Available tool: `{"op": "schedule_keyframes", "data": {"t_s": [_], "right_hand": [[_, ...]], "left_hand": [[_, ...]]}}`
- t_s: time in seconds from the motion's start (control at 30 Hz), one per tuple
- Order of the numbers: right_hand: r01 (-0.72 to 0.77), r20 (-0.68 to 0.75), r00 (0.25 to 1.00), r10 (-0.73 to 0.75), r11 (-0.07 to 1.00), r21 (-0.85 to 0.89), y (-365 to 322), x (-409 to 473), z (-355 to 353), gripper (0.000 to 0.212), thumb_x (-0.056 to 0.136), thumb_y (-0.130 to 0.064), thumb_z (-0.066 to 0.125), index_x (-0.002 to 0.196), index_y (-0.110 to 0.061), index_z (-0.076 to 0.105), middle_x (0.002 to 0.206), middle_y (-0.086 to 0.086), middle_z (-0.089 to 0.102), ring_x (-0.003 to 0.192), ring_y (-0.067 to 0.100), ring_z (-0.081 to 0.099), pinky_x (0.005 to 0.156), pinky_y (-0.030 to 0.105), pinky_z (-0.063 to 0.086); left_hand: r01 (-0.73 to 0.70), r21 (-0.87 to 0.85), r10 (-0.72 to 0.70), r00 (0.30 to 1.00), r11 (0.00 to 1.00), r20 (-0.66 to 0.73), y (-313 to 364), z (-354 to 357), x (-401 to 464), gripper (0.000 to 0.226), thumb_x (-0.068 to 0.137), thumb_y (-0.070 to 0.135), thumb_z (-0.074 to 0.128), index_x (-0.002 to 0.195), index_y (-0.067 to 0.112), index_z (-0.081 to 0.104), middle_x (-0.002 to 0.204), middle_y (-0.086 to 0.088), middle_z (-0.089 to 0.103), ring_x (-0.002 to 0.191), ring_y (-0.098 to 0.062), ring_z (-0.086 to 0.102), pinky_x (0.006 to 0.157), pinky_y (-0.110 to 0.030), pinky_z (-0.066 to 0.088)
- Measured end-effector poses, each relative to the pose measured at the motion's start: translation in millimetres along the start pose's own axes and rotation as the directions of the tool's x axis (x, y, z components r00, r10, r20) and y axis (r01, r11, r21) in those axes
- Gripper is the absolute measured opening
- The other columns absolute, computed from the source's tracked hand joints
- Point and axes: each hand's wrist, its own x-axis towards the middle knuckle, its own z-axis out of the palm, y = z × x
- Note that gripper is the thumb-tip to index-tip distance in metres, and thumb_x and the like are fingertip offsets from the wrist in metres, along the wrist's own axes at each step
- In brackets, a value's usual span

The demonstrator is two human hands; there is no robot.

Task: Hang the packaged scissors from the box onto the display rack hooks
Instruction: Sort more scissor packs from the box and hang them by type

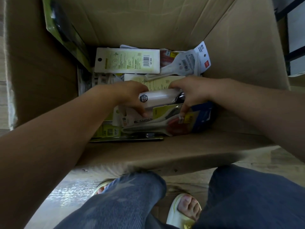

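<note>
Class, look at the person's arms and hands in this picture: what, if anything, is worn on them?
Nothing shows on either arm: both forearms are bare, with no sleeve in view. The left hand and the right hand wear no gloves, and no watch, bracelet or ring can be seen. Lower down, the person wears blue jeans and pale yellow sandals.

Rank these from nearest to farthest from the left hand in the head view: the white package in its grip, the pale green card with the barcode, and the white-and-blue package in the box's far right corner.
1. White package, in the grip of the left hand.
2. Pale green barcode card, lying flat just beyond the hand.
3. White-and-blue package, in the far right corner of the box.
</note>
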Motion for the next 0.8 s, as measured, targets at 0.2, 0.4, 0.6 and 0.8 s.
{"op": "schedule_keyframes", "data": {"t_s": [0.2,0.4,0.6,0.8], "right_hand": [[-0.017,0.111,0.993,0.05,0.959,-0.283,-18.8,-6.1,28.1,0.128,0.065,-0.052,0.076,0.144,-0.033,-0.022,0.153,0.008,0.013,0.136,0.033,0.023,0.106,0.055,0.03],[-0.091,0.126,0.982,0.138,0.943,-0.321,-27.4,-8.8,34.5,0.138,0.059,-0.067,0.073,0.139,-0.03,-0.034,0.156,0.008,0.002,0.141,0.036,0.009,0.107,0.068,0.01],[-0.053,0.035,0.996,0.078,0.89,-0.453,-37.4,-1.0,31.8,0.134,0.065,-0.049,0.079,0.144,-0.023,-0.025,0.138,0.017,0.038,0.119,0.035,0.044,0.087,0.048,0.038],[-0.04,0.174,0.982,0.067,0.987,-0.157,-15.7,4.5,9.5,0.069,0.066,-0.042,0.079,0.123,-0.019,0.047,0.111,0.0,0.057,0.089,0.014,0.052,0.074,0.029,0.046]], "left_hand": [[-0.003,0.169,-0.004,0.999,0.986,0.045,-4.7,16.1,5.3,0.062,0.069,0.048,0.079,0.113,0.017,0.049,0.101,0.001,0.051,0.088,-0.014,0.043,0.069,-0.026,0.034],[-0.003,0.165,-0.003,0.999,0.986,0.035,-10.8,22.2,11.7,0.073,0.067,0.047,0.081,0.124,0.016,0.047,0.121,-0.005,0.057,0.09,-0.014,0.044,0.074,-0.027,0.036],[-0.046,0.201,0.039,0.999,0.979,0.036,-10.9,19.7,14.2,0.055,0.065,0.047,0.081,0.098,0.025,0.044,0.085,0.01,0.046,0.081,-0.013,0.044,0.06,-0.026,0.032],[-0.114,0.275,0.113,0.993,0.955,0.018,-10.1,17.7,13.3,0.052,0.063,0.057,0.079,0.083,0.025,0.042,0.075,0.013,0.037,0.077,-0.012,0.041,0.053,-0.021,0.025]]}}
